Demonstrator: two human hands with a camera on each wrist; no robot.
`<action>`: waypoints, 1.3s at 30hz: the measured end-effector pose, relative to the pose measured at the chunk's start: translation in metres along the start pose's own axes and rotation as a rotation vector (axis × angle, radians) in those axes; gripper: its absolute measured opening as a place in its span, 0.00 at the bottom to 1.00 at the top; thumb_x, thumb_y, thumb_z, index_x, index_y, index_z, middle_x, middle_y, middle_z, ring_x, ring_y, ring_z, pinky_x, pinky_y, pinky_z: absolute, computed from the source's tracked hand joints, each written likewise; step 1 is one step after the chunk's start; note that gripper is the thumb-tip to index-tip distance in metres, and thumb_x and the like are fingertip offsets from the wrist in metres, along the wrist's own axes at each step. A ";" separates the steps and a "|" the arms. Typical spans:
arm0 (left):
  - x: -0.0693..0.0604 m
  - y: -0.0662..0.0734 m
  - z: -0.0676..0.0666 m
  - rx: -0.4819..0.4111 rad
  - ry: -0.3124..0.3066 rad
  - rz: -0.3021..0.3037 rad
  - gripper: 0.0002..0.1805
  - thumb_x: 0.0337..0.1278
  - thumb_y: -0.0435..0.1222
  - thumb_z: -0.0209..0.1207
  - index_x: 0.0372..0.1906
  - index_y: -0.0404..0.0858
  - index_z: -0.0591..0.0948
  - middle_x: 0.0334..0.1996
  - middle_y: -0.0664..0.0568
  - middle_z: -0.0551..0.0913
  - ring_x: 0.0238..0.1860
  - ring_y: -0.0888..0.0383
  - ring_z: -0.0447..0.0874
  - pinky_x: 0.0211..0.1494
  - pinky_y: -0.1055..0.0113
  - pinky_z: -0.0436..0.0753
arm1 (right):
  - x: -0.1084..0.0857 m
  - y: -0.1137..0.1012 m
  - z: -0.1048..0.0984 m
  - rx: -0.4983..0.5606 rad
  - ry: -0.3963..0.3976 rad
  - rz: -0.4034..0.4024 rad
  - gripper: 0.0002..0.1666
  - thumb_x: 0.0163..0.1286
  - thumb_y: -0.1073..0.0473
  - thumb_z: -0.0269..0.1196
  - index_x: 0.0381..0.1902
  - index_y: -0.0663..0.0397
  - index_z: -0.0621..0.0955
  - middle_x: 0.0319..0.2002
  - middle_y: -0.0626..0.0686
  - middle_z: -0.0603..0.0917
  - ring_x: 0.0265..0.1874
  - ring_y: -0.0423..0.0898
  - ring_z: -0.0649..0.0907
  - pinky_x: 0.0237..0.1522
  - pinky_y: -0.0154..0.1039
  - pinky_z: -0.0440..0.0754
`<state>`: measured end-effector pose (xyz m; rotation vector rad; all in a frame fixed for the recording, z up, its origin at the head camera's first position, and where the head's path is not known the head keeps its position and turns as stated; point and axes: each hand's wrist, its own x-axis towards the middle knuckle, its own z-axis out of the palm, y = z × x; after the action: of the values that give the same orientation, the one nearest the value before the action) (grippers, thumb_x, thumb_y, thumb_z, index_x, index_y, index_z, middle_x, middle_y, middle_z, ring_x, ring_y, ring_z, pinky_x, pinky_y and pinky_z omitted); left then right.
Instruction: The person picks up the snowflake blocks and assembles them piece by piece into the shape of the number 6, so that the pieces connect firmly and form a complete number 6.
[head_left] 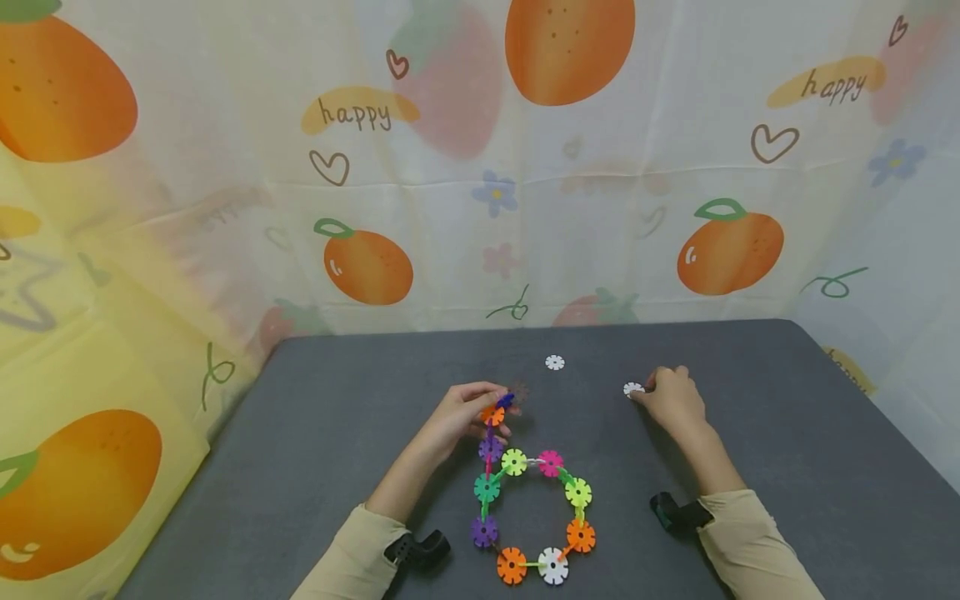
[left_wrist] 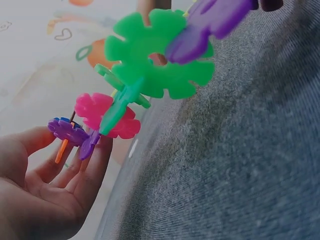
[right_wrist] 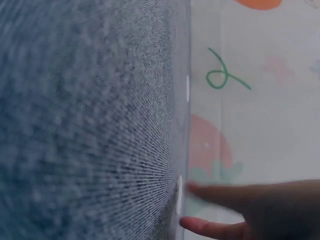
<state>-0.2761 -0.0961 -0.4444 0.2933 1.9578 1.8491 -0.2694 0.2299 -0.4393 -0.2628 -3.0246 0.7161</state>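
Note:
My left hand (head_left: 468, 408) grips the top end of a chain of notched plastic snowflake discs. At its fingertips are a dark blue disc (head_left: 505, 402), an orange disc (head_left: 492, 415) and a faint brown disc (head_left: 519, 392). The chain runs down through a purple disc (head_left: 491, 449) into a closed ring of multicoloured discs, with a green disc (head_left: 487, 488) at the junction. In the left wrist view, a pink disc (left_wrist: 102, 112) hangs near that hand. My right hand (head_left: 677, 404) reaches to a white disc (head_left: 633, 389) lying on the table; its thumb and finger stand apart beside it, blurred in the right wrist view.
Another white disc (head_left: 554, 362) lies near the far edge of the dark grey table (head_left: 360, 400). A fruit-patterned cloth (head_left: 450, 250) hangs behind and to the left. Black bands with devices (head_left: 678, 512) sit at both wrists.

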 end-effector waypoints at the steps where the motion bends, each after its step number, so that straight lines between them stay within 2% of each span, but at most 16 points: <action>1: 0.000 0.000 0.000 0.000 0.002 -0.001 0.21 0.69 0.45 0.55 0.56 0.34 0.79 0.46 0.38 0.87 0.26 0.60 0.88 0.35 0.62 0.88 | 0.001 0.000 0.002 0.011 0.001 -0.002 0.24 0.65 0.53 0.66 0.47 0.71 0.78 0.48 0.74 0.71 0.44 0.69 0.78 0.39 0.60 0.79; 4: 0.000 0.000 0.001 -0.012 -0.005 0.007 0.21 0.70 0.44 0.54 0.56 0.32 0.78 0.45 0.38 0.87 0.25 0.59 0.88 0.36 0.59 0.88 | 0.003 0.002 0.007 0.051 0.011 -0.011 0.25 0.66 0.53 0.65 0.49 0.70 0.77 0.47 0.73 0.71 0.40 0.65 0.78 0.37 0.56 0.78; 9: 0.000 0.002 0.002 -0.027 -0.021 0.016 0.24 0.70 0.44 0.54 0.57 0.27 0.76 0.42 0.39 0.88 0.25 0.58 0.88 0.36 0.55 0.88 | 0.005 0.004 0.006 0.152 0.027 -0.068 0.15 0.63 0.58 0.68 0.36 0.66 0.78 0.36 0.65 0.77 0.30 0.54 0.78 0.28 0.45 0.76; 12: 0.000 0.003 0.002 -0.036 -0.018 0.013 0.24 0.69 0.44 0.55 0.56 0.25 0.76 0.38 0.43 0.88 0.24 0.58 0.88 0.34 0.55 0.88 | 0.005 -0.003 0.002 0.305 -0.002 -0.137 0.12 0.63 0.63 0.67 0.35 0.68 0.77 0.28 0.61 0.81 0.20 0.47 0.80 0.22 0.41 0.78; 15: -0.001 0.004 0.004 -0.051 -0.016 0.006 0.24 0.68 0.43 0.57 0.54 0.25 0.76 0.34 0.47 0.88 0.23 0.57 0.87 0.33 0.56 0.88 | 0.003 -0.017 0.000 0.494 -0.089 -0.247 0.11 0.65 0.66 0.65 0.40 0.72 0.79 0.27 0.62 0.85 0.16 0.46 0.83 0.22 0.41 0.84; 19: -0.001 0.006 0.006 -0.060 -0.020 0.004 0.22 0.66 0.43 0.59 0.50 0.26 0.78 0.30 0.49 0.86 0.23 0.57 0.87 0.33 0.56 0.88 | -0.006 -0.041 0.000 0.703 -0.233 -0.407 0.12 0.66 0.66 0.64 0.42 0.73 0.80 0.31 0.66 0.87 0.27 0.54 0.89 0.35 0.45 0.88; 21: -0.002 0.007 0.008 -0.059 -0.023 0.001 0.21 0.66 0.43 0.59 0.49 0.27 0.78 0.30 0.48 0.86 0.23 0.57 0.87 0.33 0.56 0.88 | -0.013 -0.052 0.002 0.771 -0.292 -0.447 0.12 0.66 0.64 0.64 0.42 0.69 0.80 0.33 0.65 0.88 0.33 0.58 0.89 0.41 0.47 0.87; 24: -0.003 0.010 0.009 -0.056 -0.028 -0.003 0.22 0.67 0.43 0.58 0.50 0.26 0.77 0.31 0.47 0.86 0.23 0.57 0.87 0.33 0.56 0.88 | -0.021 -0.066 0.005 0.829 -0.349 -0.483 0.10 0.67 0.62 0.64 0.41 0.67 0.80 0.35 0.65 0.88 0.37 0.62 0.88 0.44 0.53 0.86; 31: -0.003 0.012 0.011 -0.036 -0.030 -0.003 0.26 0.67 0.45 0.57 0.53 0.23 0.74 0.34 0.42 0.86 0.23 0.57 0.87 0.34 0.56 0.88 | -0.029 -0.078 0.016 0.901 -0.393 -0.529 0.09 0.69 0.64 0.62 0.42 0.67 0.79 0.40 0.67 0.85 0.41 0.68 0.86 0.46 0.57 0.84; 35: -0.003 0.012 0.010 -0.034 -0.022 -0.006 0.26 0.67 0.45 0.57 0.53 0.23 0.74 0.34 0.41 0.85 0.23 0.57 0.87 0.33 0.57 0.88 | -0.028 -0.077 0.019 0.915 -0.414 -0.553 0.11 0.70 0.62 0.61 0.43 0.67 0.78 0.43 0.66 0.84 0.42 0.66 0.86 0.47 0.56 0.84; 39: -0.004 0.013 0.011 -0.033 -0.014 -0.006 0.25 0.68 0.45 0.57 0.52 0.24 0.75 0.38 0.33 0.84 0.23 0.58 0.87 0.33 0.57 0.88 | -0.027 -0.076 0.020 0.938 -0.437 -0.575 0.11 0.70 0.62 0.61 0.44 0.68 0.78 0.45 0.68 0.83 0.43 0.65 0.86 0.47 0.57 0.84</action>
<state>-0.2694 -0.0871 -0.4311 0.2895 1.9147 1.8684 -0.2562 0.1498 -0.4230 0.8183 -2.4306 2.1144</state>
